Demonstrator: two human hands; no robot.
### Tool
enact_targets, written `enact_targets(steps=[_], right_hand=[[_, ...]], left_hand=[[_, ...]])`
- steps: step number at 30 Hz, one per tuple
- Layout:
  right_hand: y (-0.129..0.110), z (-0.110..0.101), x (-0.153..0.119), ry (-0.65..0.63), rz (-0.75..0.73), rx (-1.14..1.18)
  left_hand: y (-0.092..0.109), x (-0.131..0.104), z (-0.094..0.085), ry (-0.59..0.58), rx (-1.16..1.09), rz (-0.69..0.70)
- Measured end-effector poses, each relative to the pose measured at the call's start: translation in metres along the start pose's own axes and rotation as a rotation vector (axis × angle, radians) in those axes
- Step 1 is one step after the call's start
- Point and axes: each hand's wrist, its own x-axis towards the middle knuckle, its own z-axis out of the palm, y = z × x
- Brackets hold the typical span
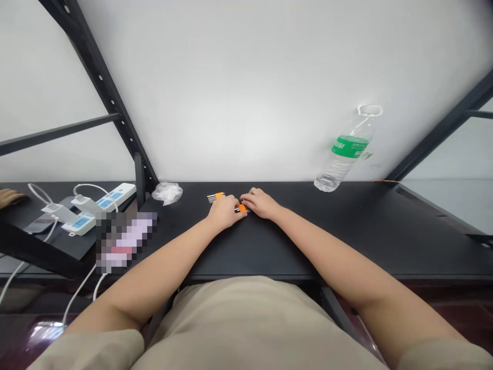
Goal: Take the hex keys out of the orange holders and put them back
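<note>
On the black tabletop, my two hands meet over a small flat bundle of thin dark-and-silver strips with orange bands (242,208). My left hand (224,212) is closed over the bundle's middle, with its thumb on the near side. One striped end with an orange patch (219,196) sticks out beyond its knuckles. The fingers of my right hand (264,203) are bent and pressed together at the bundle's right end, close to the other orange patch. What the strips are is too small to make out, and my fingers cover much of them.
A clear bottle with a green label (349,147) stands at the back right by the white wall. Crumpled clear plastic (168,193) lies at the back left. Leftward are a blurred-out lilac item (129,239), a power strip (115,198) with chargers, and another person's hand (11,197).
</note>
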Motion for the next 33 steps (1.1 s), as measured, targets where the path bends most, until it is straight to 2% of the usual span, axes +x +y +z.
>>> enact_targets(steps=[11, 16, 24, 33], right_hand=[[0.012, 0.004, 0.012, -0.004, 0.091, 0.077], [0.012, -0.004, 0.007, 0.015, 0.151, 0.095], [0.013, -0.034, -0.02, -0.17, 0.118, 0.122], [-0.002, -0.024, -0.013, -0.129, 0.109, 0.091]], left_hand=[[-0.001, 0.0, -0.002, -0.037, -0.065, 0.094], [0.0, -0.001, -0.004, -0.033, -0.061, 0.102], [0.003, -0.006, -0.001, 0.015, -0.021, 0.07], [0.013, -0.003, 0.008, 0.058, 0.058, -0.001]])
